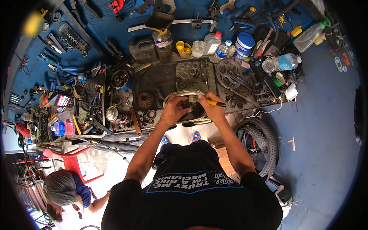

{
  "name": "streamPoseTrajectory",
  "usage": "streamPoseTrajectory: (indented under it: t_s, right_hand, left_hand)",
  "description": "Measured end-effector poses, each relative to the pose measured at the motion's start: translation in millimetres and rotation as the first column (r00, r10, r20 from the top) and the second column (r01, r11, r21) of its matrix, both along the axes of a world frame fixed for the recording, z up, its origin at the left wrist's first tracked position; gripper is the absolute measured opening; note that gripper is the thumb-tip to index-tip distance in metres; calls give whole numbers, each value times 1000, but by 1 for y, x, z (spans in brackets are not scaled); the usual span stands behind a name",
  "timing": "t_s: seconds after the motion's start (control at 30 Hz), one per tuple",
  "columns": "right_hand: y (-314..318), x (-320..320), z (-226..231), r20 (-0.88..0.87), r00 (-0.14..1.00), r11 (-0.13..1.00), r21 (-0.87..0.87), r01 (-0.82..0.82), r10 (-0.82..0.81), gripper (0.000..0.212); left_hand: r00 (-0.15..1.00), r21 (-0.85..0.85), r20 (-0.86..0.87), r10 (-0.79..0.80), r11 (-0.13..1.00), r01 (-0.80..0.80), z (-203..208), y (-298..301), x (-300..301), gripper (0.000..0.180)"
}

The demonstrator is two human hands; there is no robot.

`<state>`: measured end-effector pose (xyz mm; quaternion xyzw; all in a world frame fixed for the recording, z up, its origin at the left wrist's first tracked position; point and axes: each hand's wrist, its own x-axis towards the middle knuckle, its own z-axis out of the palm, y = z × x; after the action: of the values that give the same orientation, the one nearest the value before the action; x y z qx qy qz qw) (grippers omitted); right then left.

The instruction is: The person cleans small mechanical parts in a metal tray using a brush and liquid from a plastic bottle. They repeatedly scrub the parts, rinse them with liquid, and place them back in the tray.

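Over a metal basin (186, 92) with dark contents at the bench's near edge, both hands work close together. My right hand (214, 110) is closed round a brush with a yellow and black handle (215, 103); its bristle end points left, toward the other hand. My left hand (173, 110) is closed at the fingertips on a small dark piece, too small and shaded to name. Left of the basin lies a dark, rusty-looking cassette (145, 99). Behind the basin, several rings and small parts (188, 73) are laid out on a dark mat.
A crankset with a chainring (229, 72) lies to the right, near a water bottle (281, 63). An aerosol can (112, 114) and a wooden-handled tool (135, 122) are at the left. Bicycle tires (264, 145) stand below the bench. Another person (63, 189) is at the lower left, by a red chair (74, 163).
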<state>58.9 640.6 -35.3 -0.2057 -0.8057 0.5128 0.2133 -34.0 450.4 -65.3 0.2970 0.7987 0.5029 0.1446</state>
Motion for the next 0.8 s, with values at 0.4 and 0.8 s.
streamPoseTrajectory:
  t_s: [0.4, 0.8]
  right_hand:
    - [14, 21, -32, 42, 990, 972, 189, -138, 132, 37]
    - [14, 13, -31, 122, 982, 927, -362, -94, 147, 27]
  left_hand:
    - [782, 351, 605, -150, 932, -92, -2, 1, -9, 52]
    - [994, 46, 105, -14, 999, 9, -40, -3, -8, 50]
